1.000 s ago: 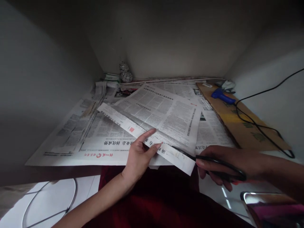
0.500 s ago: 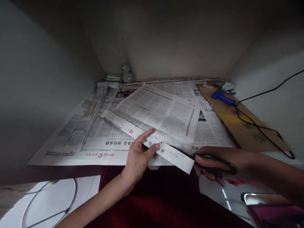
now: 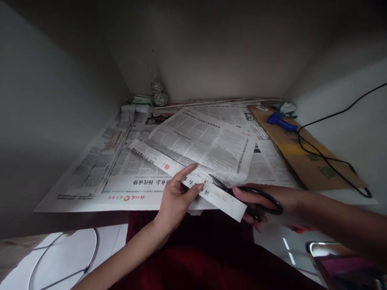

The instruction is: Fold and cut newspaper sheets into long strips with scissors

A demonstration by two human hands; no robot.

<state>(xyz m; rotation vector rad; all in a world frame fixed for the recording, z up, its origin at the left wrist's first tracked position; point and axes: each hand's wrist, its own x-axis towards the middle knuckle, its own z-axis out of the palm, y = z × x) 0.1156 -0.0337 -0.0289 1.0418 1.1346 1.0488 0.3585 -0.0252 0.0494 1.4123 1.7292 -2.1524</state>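
Diagonally, newspaper strip (image 3: 223,199) between left fingers (image 3: 195,190).

Matt newsprint, brown cardboard and hard gloss

The newspaper sheet (image 3: 208,141) is thin, matt paper, lightly creased; the strip (image 3: 225,199) along its edge is paper too, pale and smooth. The scissors (image 3: 216,182) pair dark metal-looking blades with smooth black handles — plastic by their look, with a soft shine. Dull brown cardboard (image 3: 320,167) carries a band of yellow tape (image 3: 298,150), and the blue tool (image 3: 281,122) on it looks like smooth plastic. Its black cord (image 3: 344,108) has a smooth coating. Dark red cloth (image 3: 193,262) hangs in soft, matt folds. The wall (image 3: 211,60) looks flat and matt — the knobbly ornament (image 3: 159,94) rough.
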